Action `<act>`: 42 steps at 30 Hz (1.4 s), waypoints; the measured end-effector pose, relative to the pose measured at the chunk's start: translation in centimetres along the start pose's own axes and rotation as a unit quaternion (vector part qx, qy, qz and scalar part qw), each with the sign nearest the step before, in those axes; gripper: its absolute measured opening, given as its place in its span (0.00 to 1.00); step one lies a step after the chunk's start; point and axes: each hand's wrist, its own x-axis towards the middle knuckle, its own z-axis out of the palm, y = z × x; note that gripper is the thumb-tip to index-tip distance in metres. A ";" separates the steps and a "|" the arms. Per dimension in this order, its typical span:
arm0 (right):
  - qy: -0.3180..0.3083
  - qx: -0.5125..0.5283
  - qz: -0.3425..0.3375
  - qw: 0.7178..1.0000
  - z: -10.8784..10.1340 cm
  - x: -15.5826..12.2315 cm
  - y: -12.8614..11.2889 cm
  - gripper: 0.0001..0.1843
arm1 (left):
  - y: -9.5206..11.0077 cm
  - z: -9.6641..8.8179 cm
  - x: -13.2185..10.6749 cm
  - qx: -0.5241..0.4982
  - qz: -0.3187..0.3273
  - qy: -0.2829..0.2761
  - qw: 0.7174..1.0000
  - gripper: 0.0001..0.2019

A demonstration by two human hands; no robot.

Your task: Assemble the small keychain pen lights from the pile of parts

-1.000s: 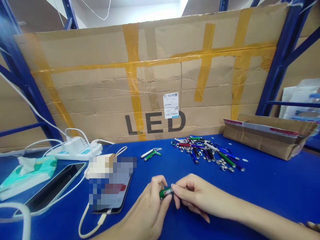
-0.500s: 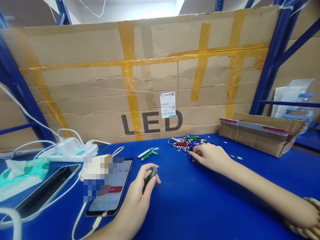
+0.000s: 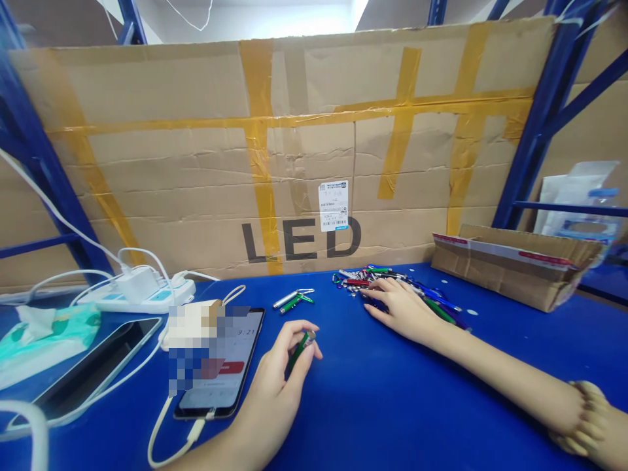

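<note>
Green tube (image 3: 296,353): in the left hand (image 3: 272,386), above the blue table (image 3: 353,412), right of the phone (image 3: 235,376). It is tilted, with its silvery end up and to the right; the lower end is hidden in the palm.

Handling, by judgement: light, stiff, probably a thin metal shell. The glossy finish suggests some slip under dry fingers; breakage seems unlikely, though any loose end piece could drop. Best hold is probably round the middle of the barrel, thumb against fingers, with the silvery end left exposed.

Left fingers: curled behind the barrel, thumb along the near side. Tube lies between them, tip showing past the thumb. Grip looks loose rather than hard; pressure cannot be read.

Right hand (image 3: 409,317): palm down at the near edge of the pile (image 3: 357,283) of coloured tubes and small silvery parts. Fingers somewhat spread and bent, thumb apart from them, tips among the pieces. Whether anything is pinched cannot be told; the hand covers part of the pile.

Nearby: a silver tube (image 3: 284,300) and a second green tube (image 3: 289,306) lie side by side, well apart from the pile.
</note>
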 end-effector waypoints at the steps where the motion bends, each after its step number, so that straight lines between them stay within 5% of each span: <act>1: 0.003 0.002 0.002 1.000 0.1 0.0 0.0 0.16 | 0.0 0.0 0.0 0.002 0.001 -0.002 1.000 0.07; 14: 0.065 0.100 -0.021 0.993 0.6 0.3 0.8 0.03 | 0.5 0.0 -0.1 0.013 0.007 -0.014 1.000 0.08; 21: 0.091 0.254 0.020 0.963 -1.2 -0.2 -1.8 0.08 | 0.6 -0.1 -0.1 0.014 0.021 -0.020 0.999 0.07; 26: 0.102 0.337 -0.025 0.936 -2.3 -0.9 -4.5 0.09 | 0.8 0.0 -0.1 0.030 0.017 -0.019 0.999 0.09; 33: 0.043 0.413 -0.025 0.909 -3.6 -2.2 -7.4 0.10 | 1.1 0.0 -0.1 0.048 0.031 -0.029 0.998 0.09; 42: -0.066 0.407 -0.091 0.906 -3.2 -2.5 -7.8 0.17 | 0.0 0.0 0.1 0.030 -0.010 0.020 0.999 0.10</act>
